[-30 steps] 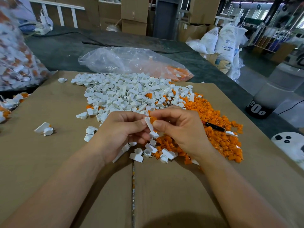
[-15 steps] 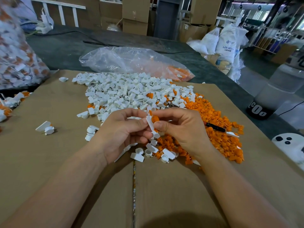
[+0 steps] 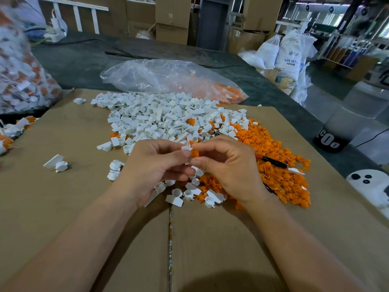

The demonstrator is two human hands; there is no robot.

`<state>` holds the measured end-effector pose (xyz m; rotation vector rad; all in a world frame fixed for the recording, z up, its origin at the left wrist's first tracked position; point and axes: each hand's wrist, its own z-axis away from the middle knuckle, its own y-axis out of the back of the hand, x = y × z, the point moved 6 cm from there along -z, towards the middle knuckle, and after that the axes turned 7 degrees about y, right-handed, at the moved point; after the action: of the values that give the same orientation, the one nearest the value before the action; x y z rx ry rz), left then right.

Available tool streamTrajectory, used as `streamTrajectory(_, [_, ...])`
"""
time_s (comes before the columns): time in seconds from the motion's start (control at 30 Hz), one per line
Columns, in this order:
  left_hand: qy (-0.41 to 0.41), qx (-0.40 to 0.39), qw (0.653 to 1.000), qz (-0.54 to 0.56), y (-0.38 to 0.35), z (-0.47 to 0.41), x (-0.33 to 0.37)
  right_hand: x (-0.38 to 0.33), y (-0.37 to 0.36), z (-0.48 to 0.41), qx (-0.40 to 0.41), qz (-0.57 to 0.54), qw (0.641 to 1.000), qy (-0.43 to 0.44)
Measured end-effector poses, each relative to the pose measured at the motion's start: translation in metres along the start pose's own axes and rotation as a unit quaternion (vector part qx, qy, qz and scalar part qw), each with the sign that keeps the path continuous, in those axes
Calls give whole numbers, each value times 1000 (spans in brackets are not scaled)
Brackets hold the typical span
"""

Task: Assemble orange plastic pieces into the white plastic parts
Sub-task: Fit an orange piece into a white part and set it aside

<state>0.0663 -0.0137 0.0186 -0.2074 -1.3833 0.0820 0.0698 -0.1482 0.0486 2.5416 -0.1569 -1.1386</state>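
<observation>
My left hand (image 3: 153, 167) pinches a small white plastic part (image 3: 186, 148) between thumb and forefinger. My right hand (image 3: 229, 167) pinches an orange plastic piece (image 3: 194, 153) that sits against the white part; the two hands meet above the cardboard. Behind them lies a wide heap of white parts (image 3: 160, 116). A heap of orange pieces (image 3: 280, 165) spreads to the right of my right hand. A few loose white parts (image 3: 189, 193) lie just under my hands.
A cardboard sheet (image 3: 63, 207) covers the table. A clear plastic bag (image 3: 168, 79) with orange pieces lies behind the heaps. A bag of finished parts (image 3: 19, 76) stands far left. A black pen (image 3: 273, 162) rests on the orange heap. A white part (image 3: 56, 163) lies alone at left.
The white part has been turned in my left fingers from upright to lying flatter, and the orange piece now shows lower, between both thumbs. Both hands stay in the same place.
</observation>
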Motion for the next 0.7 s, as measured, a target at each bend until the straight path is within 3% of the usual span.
streamTrajectory(0.2, [-9,62,998,-24,6,-1,-1,2,-1,0,12,47,998,35])
streamTrajectory(0.33, [-65,128,982,-119,12,1,2,-10,-5,0,2,159,977,141])
streamTrajectory(0.4, [-65,134,983,-103,12,2,3,-11,-5,1,12,173,973,153])
streamTrajectory(0.5, [-38,128,991,-19,12,1,3,5,-1,-1,31,-8,999,-8])
streamTrajectory(0.57, [-23,118,993,16,11,1,2,16,2,-2,45,-139,984,-98])
streamTrajectory(0.7, [-18,109,994,19,9,2,2,22,4,-3,44,-225,962,-150])
